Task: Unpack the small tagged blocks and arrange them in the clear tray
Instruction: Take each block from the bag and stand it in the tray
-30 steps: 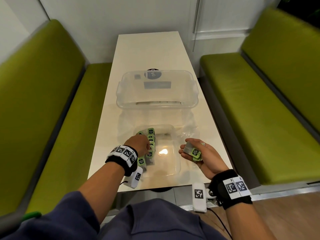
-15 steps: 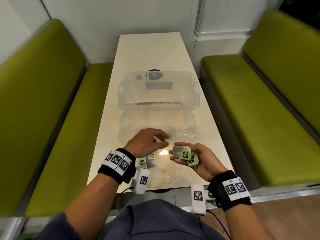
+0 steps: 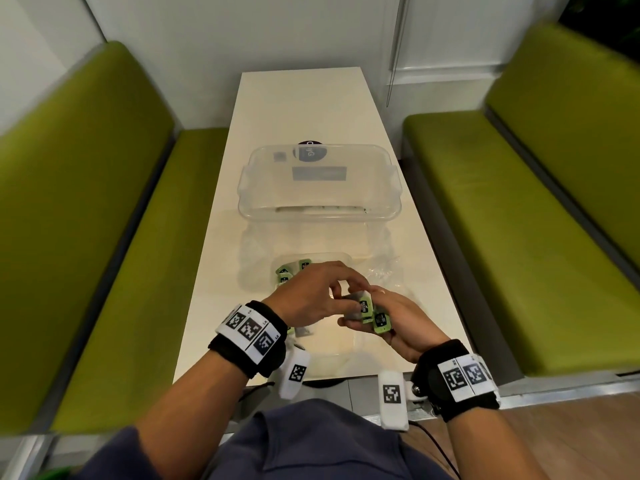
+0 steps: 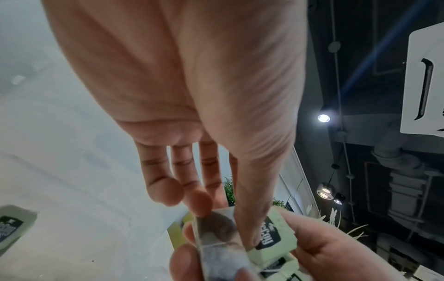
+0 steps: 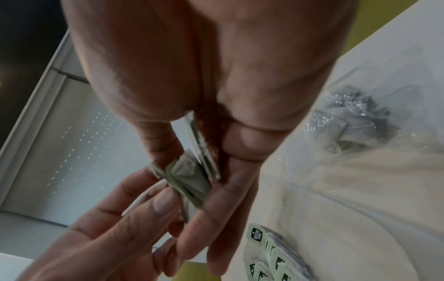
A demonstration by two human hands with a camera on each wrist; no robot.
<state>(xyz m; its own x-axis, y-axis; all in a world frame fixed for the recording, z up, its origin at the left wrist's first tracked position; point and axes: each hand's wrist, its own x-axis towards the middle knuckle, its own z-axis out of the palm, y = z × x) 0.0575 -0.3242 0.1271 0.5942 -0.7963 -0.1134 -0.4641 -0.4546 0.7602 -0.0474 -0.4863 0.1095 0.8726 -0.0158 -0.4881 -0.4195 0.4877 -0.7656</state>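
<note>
Task partly done: a row of tagged blocks (image 3: 289, 273) already lies in the clear tray (image 3: 346, 353) on the tabletop (image 3: 301, 109), while right hand (image 3: 398, 327) holds several more and left hand (image 3: 311, 294) fingers pinch one from that stack (image 3: 369, 311).

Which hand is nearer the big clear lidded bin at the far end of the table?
Left. The left hand reaches forward over the clear tray, closer to the clear bin; the right hand sits nearer the body, holding green tagged blocks.
</note>
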